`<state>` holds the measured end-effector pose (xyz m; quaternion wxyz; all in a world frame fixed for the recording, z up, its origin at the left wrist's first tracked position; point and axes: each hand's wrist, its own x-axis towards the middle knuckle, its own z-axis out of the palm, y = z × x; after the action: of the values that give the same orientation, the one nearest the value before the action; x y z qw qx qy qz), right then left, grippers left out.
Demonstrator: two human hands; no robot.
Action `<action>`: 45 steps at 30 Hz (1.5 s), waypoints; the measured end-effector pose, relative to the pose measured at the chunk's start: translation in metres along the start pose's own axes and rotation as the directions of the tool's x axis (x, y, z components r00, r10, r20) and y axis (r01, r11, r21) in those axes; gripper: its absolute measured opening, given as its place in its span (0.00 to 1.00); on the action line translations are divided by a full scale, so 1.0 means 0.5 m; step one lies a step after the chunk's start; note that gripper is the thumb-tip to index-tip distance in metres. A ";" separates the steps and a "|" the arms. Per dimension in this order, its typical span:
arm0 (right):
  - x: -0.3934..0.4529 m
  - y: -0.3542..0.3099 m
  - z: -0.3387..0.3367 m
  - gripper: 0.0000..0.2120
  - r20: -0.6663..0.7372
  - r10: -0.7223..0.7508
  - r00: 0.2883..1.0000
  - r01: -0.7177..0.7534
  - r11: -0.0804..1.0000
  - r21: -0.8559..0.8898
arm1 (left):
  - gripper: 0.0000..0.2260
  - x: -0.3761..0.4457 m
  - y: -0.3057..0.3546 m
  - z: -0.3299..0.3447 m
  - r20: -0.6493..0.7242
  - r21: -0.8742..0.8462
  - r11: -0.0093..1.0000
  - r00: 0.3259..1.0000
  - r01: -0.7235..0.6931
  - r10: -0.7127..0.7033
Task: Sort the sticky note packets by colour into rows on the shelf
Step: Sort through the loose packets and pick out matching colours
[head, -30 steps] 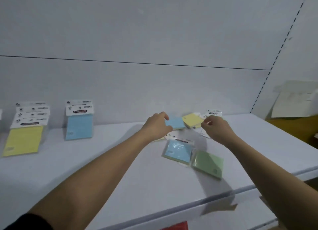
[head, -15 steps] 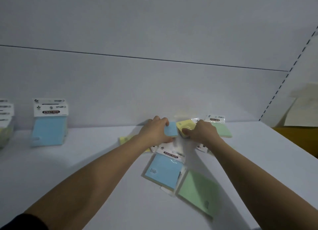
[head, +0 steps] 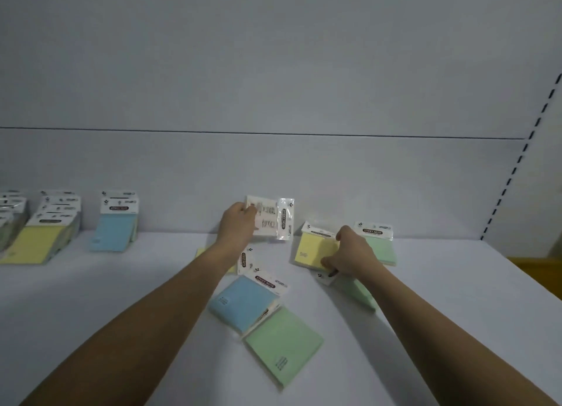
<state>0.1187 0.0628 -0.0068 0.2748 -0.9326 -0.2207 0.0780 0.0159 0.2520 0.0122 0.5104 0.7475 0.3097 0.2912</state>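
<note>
The white shelf (head: 425,329) carried everything, its back panel rising behind the packets. Along the back edge toward the left corner the sorted rows stood: a mostly cut-off row at the far left edge (head: 7,220), then a deep row of yellow packets (head: 42,238), then a short blue row (head: 114,229) of what looked like two packets. The sort seemed well begun but not finished, since a loose pile lay unsorted in the middle of the shelf. Nearest the front edge lay a green packet (head: 284,342), overlapped at its corner by a blue packet (head: 244,304); behind them another green packet (head: 357,290) lay partly under the right forearm, and a green packet (head: 380,244) leaned against the back panel. A sliver of yellow (head: 202,252) and a white header card (head: 244,261) showed beside the left forearm. The left hand (head: 238,224) pinched a packet (head: 270,218) by its edge, lifted off the shelf with its white printed back to the camera, so I could not tell its colour. The right hand (head: 352,252) had its fingers curled round the corner of a yellow packet (head: 316,247) near the back edge. By my judgement at least six packets remained, with no green row clearly visible yet.
</note>
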 end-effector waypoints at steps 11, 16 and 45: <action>0.001 -0.006 -0.028 0.04 0.224 -0.190 0.956 -0.037 0.678 0.734 | 0.10 -0.143 0.002 -0.084 -0.093 -0.493 0.841 0.947 0.223 -0.306; -0.051 -0.068 0.009 0.05 0.357 -0.302 0.884 -0.178 0.488 0.854 | 0.16 -0.196 0.001 -0.140 -0.048 -0.649 0.726 0.940 0.227 -0.337; -0.439 -0.635 0.366 0.11 0.288 -0.419 0.861 -0.059 0.480 0.875 | 0.21 -0.362 -0.251 -0.848 -0.283 -0.675 0.737 0.918 0.015 -0.278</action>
<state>-0.2427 0.2893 0.0191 0.6470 -0.5907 -0.3111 0.3684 -0.4392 0.3977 0.0034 0.6961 0.4232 0.3349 0.4734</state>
